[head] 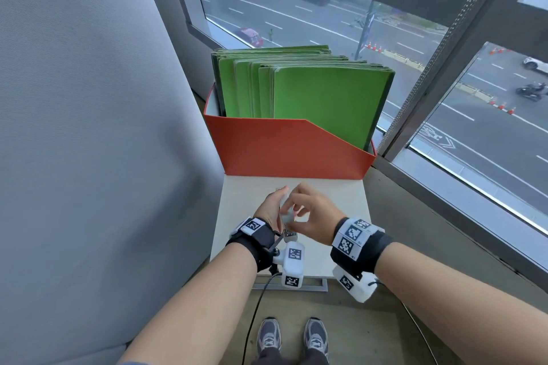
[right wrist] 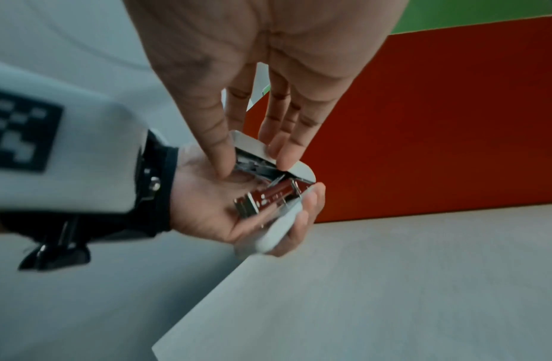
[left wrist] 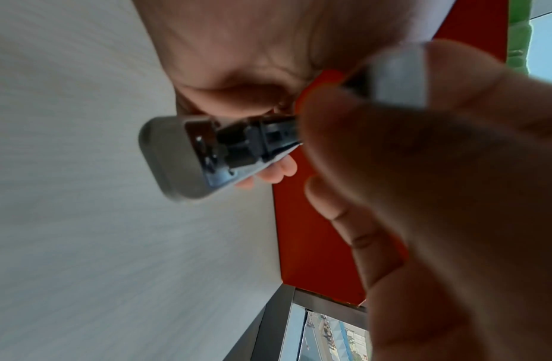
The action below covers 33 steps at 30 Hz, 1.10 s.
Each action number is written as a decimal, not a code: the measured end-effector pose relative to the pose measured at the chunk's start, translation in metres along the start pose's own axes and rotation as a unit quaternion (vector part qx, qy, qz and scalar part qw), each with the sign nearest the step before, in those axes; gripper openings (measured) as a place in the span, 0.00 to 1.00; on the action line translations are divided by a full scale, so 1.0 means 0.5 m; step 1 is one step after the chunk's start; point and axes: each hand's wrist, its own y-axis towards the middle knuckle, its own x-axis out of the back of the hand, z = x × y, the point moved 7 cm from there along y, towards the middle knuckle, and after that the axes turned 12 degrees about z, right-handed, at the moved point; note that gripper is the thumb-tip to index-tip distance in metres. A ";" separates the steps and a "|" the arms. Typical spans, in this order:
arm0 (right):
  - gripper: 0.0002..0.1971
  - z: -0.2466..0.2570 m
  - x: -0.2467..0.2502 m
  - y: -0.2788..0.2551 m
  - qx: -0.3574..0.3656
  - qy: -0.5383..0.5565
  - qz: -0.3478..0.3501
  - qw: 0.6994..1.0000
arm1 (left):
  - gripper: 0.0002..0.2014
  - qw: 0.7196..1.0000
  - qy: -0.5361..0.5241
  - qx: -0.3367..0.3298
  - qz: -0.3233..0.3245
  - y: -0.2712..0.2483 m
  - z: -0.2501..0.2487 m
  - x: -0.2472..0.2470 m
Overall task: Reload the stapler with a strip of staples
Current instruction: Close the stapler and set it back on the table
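Observation:
A white-and-grey stapler (head: 286, 212) is held above the small white table (head: 332, 201). My left hand (head: 271, 207) cradles the stapler's base (right wrist: 278, 232), with its fingers curled round the underside. The stapler's lid (right wrist: 262, 149) is hinged up away from the shiny metal magazine (right wrist: 265, 196). My right hand (right wrist: 253, 156) pinches that lid between thumb and fingers from above. In the left wrist view the stapler's rear end (left wrist: 175, 158) and black inner mechanism show, blurred. I cannot make out a loose strip of staples in any view.
An orange file box (head: 284, 151) full of green folders (head: 320, 98) stands at the table's far edge, just beyond the hands. A grey fabric partition (head: 89, 127) rises on the left and windows (head: 474, 98) run on the right. Shoes (head: 293, 338) stand on the floor below.

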 end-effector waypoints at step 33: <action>0.23 -0.157 -0.120 -0.056 -0.253 0.433 -0.040 0.864 | 0.07 0.986 0.125 -0.109 -0.017 0.010 0.009 0.038</action>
